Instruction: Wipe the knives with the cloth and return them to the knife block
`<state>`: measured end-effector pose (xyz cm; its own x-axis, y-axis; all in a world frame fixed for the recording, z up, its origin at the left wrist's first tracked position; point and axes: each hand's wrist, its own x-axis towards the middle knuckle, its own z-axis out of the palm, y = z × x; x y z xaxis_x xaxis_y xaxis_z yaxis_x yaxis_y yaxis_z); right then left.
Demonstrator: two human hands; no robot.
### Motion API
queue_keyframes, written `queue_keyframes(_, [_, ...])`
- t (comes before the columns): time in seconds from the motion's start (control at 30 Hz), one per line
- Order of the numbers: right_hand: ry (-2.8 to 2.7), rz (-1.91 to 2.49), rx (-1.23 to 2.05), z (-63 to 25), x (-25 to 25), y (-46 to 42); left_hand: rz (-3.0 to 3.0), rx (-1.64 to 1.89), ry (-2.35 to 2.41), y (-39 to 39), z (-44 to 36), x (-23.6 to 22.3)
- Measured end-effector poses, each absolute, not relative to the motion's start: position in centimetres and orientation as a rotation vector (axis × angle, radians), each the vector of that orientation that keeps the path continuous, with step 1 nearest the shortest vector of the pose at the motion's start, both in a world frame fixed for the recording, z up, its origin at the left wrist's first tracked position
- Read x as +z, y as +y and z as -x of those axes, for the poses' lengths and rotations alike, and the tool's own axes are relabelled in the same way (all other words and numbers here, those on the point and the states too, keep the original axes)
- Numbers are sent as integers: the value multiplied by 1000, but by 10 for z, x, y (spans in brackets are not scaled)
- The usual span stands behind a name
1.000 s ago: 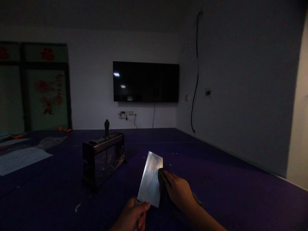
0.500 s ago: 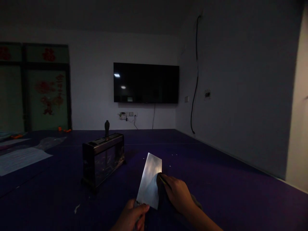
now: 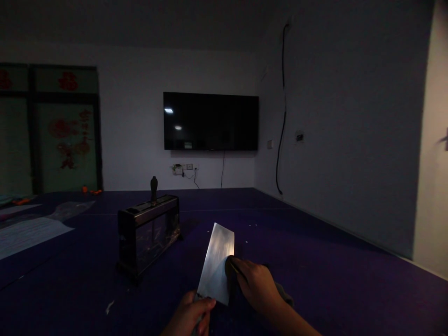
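Wiping in hand | head view: left hand (image 3: 191, 317) clamped on cleaver (image 3: 216, 268) handle, blade up over worktop's (image 3: 315, 261) near edge | right hand (image 3: 257, 284) presses dark cloth (image 3: 283, 295) to blade's right face | knife block (image 3: 149, 233) stands beyond-left.

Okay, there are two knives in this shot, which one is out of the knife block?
The cleaver: its wide bare blade is held by the left hand, right hand against it. The other knife stands in the block, handle showing.

cleaver handle (image 3: 196, 322) (inside fist) hidden
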<state>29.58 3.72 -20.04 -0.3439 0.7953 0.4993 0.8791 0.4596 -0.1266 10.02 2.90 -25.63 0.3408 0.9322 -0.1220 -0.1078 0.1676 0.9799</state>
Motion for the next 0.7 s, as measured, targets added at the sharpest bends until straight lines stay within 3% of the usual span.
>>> queue_keyframes(0.4, [-2091, 1539, -285, -302, -203, 48, -1183, 879, 901, 13, -100, -237])
queue_keyframes(0.7, [-1972, 1675, -242, -314, -202, 57, -1283, 759, 994, 29, -98, -249])
